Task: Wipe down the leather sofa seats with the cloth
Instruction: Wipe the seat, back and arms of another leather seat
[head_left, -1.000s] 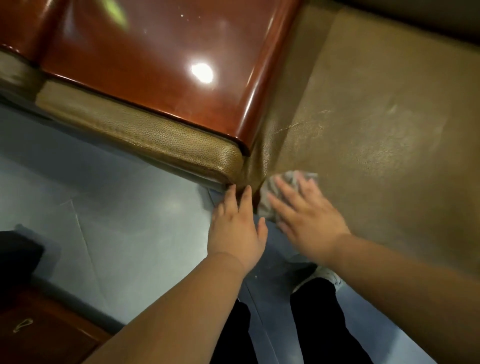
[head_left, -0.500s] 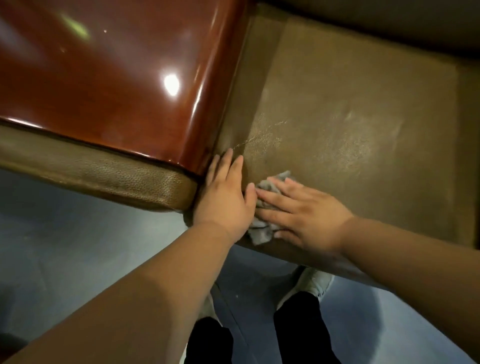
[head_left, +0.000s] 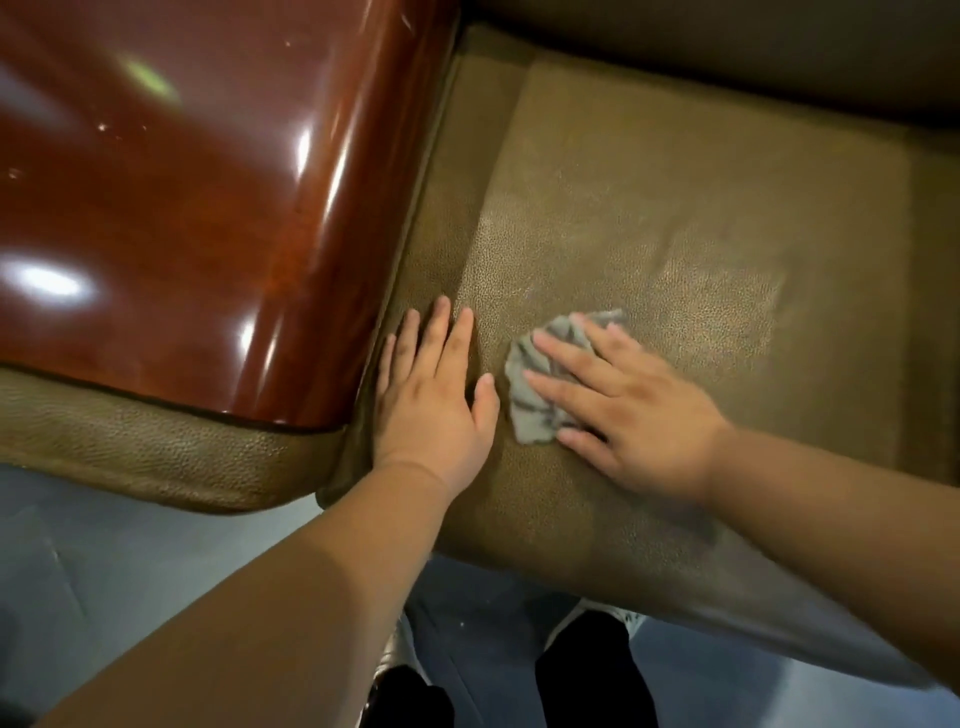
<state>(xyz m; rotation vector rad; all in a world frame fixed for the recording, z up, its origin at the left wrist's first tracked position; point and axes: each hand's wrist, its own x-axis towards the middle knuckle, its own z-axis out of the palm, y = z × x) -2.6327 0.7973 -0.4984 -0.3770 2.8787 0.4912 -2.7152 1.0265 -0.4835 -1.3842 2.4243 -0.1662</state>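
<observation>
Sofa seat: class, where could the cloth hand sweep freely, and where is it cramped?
Free: the seat between the cloth and the backrest, and rightwards. Cramped: near the wooden armrest, where the left hand lies flat beside the right hand.

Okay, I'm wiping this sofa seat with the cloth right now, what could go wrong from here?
The grey cloth is bunched up under the flat right hand, so it may cover only a narrow strip and leave streaks on the seat. The left hand rests flat on the leather beside the glossy wooden armrest, and could leave prints there or block the seam along the edge from being wiped.
</observation>
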